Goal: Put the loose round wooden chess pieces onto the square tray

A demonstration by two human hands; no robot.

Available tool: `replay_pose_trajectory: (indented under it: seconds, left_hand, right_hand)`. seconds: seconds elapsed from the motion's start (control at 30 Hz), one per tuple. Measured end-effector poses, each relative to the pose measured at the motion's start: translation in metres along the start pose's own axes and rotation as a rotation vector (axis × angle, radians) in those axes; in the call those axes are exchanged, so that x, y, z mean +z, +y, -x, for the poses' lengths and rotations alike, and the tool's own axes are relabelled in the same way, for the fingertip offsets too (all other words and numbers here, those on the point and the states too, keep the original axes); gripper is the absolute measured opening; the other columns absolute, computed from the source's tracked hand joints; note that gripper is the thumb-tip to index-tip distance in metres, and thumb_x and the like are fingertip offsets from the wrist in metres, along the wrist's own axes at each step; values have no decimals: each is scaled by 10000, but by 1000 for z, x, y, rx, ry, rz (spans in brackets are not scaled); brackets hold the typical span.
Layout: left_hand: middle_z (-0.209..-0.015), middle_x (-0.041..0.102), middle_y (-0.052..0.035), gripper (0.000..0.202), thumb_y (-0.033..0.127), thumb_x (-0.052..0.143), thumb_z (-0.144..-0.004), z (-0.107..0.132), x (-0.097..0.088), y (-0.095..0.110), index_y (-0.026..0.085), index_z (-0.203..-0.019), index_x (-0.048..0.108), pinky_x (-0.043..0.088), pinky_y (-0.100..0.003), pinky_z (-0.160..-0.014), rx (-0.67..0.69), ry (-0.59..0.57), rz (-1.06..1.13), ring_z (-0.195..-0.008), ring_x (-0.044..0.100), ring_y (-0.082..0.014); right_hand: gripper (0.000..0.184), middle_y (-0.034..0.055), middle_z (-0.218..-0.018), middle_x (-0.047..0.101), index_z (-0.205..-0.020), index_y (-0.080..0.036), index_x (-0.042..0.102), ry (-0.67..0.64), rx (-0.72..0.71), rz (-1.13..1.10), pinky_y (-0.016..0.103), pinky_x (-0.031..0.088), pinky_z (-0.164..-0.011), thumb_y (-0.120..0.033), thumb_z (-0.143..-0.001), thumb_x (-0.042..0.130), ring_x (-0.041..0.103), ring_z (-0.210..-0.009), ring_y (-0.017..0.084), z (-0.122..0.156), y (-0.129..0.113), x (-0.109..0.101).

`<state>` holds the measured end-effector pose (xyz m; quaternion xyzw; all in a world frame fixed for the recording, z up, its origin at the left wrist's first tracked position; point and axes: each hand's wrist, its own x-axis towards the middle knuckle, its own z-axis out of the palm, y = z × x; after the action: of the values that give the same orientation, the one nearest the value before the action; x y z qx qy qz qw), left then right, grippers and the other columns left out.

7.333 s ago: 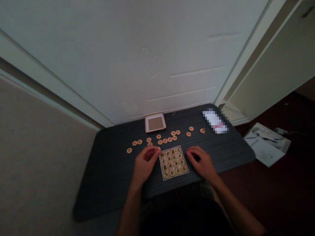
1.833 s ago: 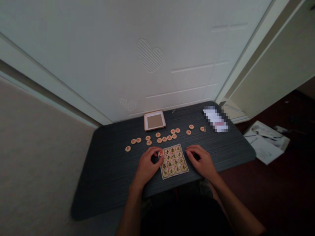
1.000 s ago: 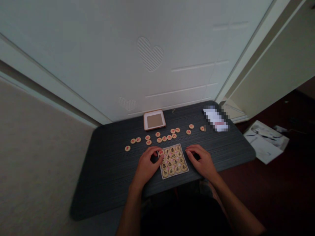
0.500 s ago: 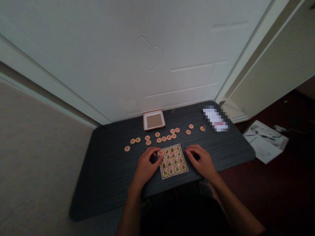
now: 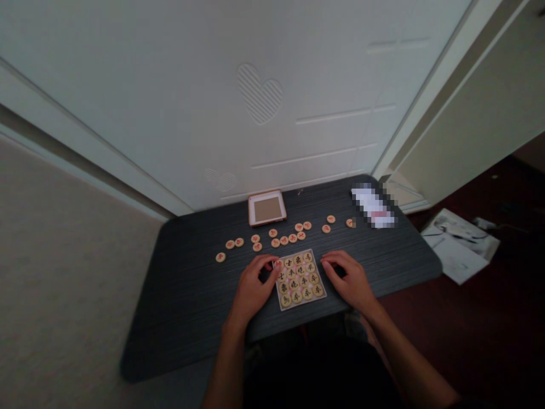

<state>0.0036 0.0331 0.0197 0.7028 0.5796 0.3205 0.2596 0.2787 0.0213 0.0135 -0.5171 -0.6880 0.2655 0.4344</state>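
A shallow square tray (image 5: 295, 307) on the dark table holds rows of round Chinese chess pieces (image 5: 304, 280). Most carry black characters. A red-marked Chinese chess piece (image 5: 278, 263) sits in the tray's far left corner, where the fingertips of my left hand (image 5: 256, 288) close on it. The left thumb lies over part of that piece and reaches the tray's left side. Beside the tray's right edge is my right hand (image 5: 349, 281), its thumb and index tips together with nothing seen between them.
Loose red-marked pieces (image 5: 284, 241) are scattered across the table (image 5: 187, 307) beyond the tray. An open box lid (image 5: 267, 223) lies at the back near a white panel door (image 5: 170, 113). A blurred-out phone-like item (image 5: 373, 205) is at the back right. White boxes (image 5: 462, 244) lie beyond the right end.
My left thumb has shifted slightly up and left, uncovering a black-marked piece on the tray's left side. My right hand stays in place.
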Motion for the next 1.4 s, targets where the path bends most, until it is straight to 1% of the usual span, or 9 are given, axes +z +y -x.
replay_pose_trajectory:
  seconds: [0.4,0.6,0.73,0.87,1.03,1.13,1.3,1.4]
  left_hand:
    - [-1060,727,-32,200,348,583,-982,1,2,-2,263,-1119,701,540,-334,-836,-9,11,21,-908,676,-183]
    - [-1175,711,-50,213,341,574,-988,2,0,0,281,-1120,729,538,-370,-952,34,0,44,-1071,672,-209]
    - [-1227,692,-56,207,357,639,-941,3,-1,2,290,-1107,743,533,-410,-980,51,-24,0,-1046,680,-220]
    - [-1222,697,-51,208,336,654,-922,3,0,3,293,-1110,731,530,-418,-965,43,-16,-22,-1022,674,-219]
    - [-1188,705,-49,187,318,650,-914,2,3,2,275,-1087,708,542,-379,-888,33,15,-17,-924,666,-196]
    - [-1162,709,-44,185,319,650,-914,3,4,2,268,-1087,692,534,-365,-871,28,29,-21,-919,660,-193]
    - [-1139,710,-36,198,325,654,-913,3,4,2,268,-1102,676,528,-356,-852,16,17,-30,-902,660,-186]
    - [-1100,716,-34,207,339,661,-906,2,5,1,266,-1099,673,526,-352,-839,10,36,-28,-886,666,-188]
  right_hand:
    - [152,77,-1043,750,-1007,-244,747,3,4,-5,375,575,-883,-279,-981,602,706,-981,230,1,2,2]
    - [166,84,-1043,751,-1012,-246,749,3,0,-5,383,581,-874,-299,-988,593,705,-980,232,0,1,1]
    - [170,86,-1049,751,-1013,-247,746,1,-1,-2,387,581,-880,-308,-990,590,706,-985,235,0,0,1]
    - [170,87,-1049,750,-1016,-248,744,-2,-5,-6,392,581,-883,-304,-991,586,705,-987,238,0,-1,1]
    - [165,86,-1049,748,-1011,-248,745,5,-1,-4,393,579,-881,-297,-988,590,703,-985,240,0,-1,1]
    - [164,85,-1054,748,-1019,-248,747,2,2,-6,388,582,-878,-293,-986,592,704,-983,238,0,-1,1]
    - [170,86,-1045,753,-1006,-251,749,-1,-9,-2,394,586,-881,-309,-987,591,709,-977,241,0,0,1]
    - [175,85,-1042,756,-1003,-251,751,5,-8,-3,389,588,-878,-325,-989,593,711,-981,241,0,0,1]
